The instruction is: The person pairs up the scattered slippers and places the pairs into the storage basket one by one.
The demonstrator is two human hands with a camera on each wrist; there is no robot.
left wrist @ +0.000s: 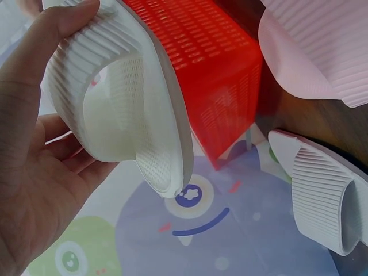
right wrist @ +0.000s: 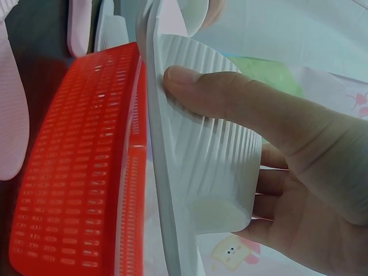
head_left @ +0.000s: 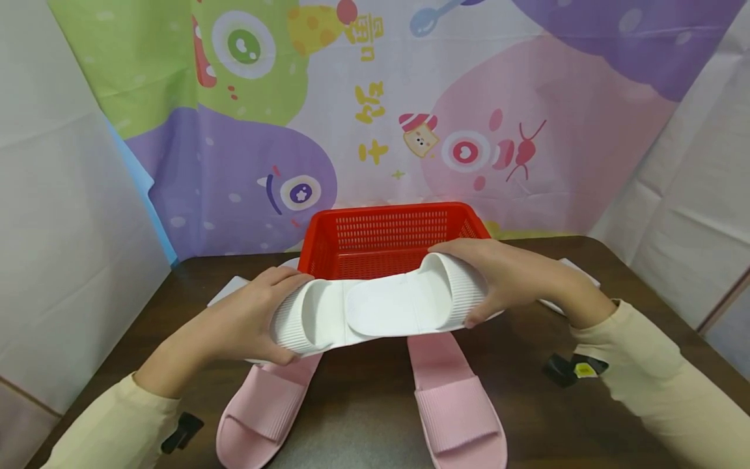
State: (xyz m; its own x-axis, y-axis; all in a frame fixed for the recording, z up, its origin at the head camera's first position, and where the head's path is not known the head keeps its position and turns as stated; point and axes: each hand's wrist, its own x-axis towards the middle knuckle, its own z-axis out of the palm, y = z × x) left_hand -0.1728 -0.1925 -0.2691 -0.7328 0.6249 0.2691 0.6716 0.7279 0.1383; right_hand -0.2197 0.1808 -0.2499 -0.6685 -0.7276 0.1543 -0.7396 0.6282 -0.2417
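Nearest the wearer, two pink ribbed-strap slide slippers, the left one and the right one, lie apart on the tabletop, where a dropped item could land on them. Above and beyond them, a pair of white slide slippers is held up in the air, heels overlapping at the middle. The left hand grips one by its strap end, the right hand the other (thumbs on the near side). Since each seems held at one end only, a loosened grip could let that slipper tip or fall; stretched out this way, the pair might also catch on a rim if lowered. Behind stands a red perforated plastic basket; its visible interior shows bare mesh walls and floor, though the slippers hide its near part.
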